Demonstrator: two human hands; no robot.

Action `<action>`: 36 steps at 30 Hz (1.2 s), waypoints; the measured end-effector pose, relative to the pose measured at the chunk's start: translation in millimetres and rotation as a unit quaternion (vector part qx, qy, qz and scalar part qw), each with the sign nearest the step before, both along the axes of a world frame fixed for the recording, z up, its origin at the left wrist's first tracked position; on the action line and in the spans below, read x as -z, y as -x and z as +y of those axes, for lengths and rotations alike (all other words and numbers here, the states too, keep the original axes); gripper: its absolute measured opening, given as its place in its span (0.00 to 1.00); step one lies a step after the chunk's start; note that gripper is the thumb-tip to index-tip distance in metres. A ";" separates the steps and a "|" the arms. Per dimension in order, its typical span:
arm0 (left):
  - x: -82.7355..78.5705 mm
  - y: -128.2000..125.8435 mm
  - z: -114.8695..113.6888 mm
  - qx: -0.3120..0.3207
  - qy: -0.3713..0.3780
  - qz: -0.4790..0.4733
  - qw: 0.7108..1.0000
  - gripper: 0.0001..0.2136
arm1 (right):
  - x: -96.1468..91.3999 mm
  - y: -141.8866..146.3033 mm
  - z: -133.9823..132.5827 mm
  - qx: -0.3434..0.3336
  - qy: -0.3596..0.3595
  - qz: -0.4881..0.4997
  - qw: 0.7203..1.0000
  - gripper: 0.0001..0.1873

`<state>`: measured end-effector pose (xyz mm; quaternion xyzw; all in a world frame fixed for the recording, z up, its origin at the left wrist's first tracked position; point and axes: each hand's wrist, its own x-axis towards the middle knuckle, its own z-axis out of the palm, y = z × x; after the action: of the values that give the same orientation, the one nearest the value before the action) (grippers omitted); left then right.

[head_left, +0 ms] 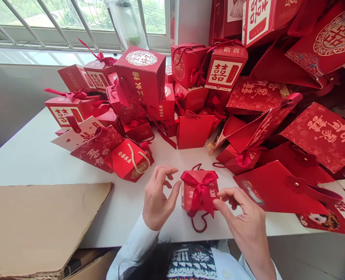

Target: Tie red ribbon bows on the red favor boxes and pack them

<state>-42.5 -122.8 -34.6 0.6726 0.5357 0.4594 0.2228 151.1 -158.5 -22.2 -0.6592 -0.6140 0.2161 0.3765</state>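
Observation:
A small red gift box sits on the white table in front of me, tied with a glossy red ribbon bow. Dark red cord handles loop out from its near and far sides. My left hand hovers just left of the box, fingers curved and apart, with nothing in it. At the box's right edge is my right hand, its thumb and forefinger spread. Those fingertips reach the box's edge by a ribbon tail; whether they touch it I cannot tell.
Many red gift boxes are piled at the back of the white table. Red envelope-like bags lie to the right. An open cardboard carton stands at the near left. Behind is a barred window.

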 end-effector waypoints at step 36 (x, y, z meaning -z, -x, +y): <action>-0.5 -18.0 -19.4 0.064 0.107 0.068 0.990 0.04 | -8.5 -30.3 8.5 -0.104 0.185 -0.040 0.977 0.14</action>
<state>-24.5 -142.2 -34.1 0.7078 0.5511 0.3374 0.2854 181.4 -149.9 -13.7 -0.6582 -0.6431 0.3369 0.1989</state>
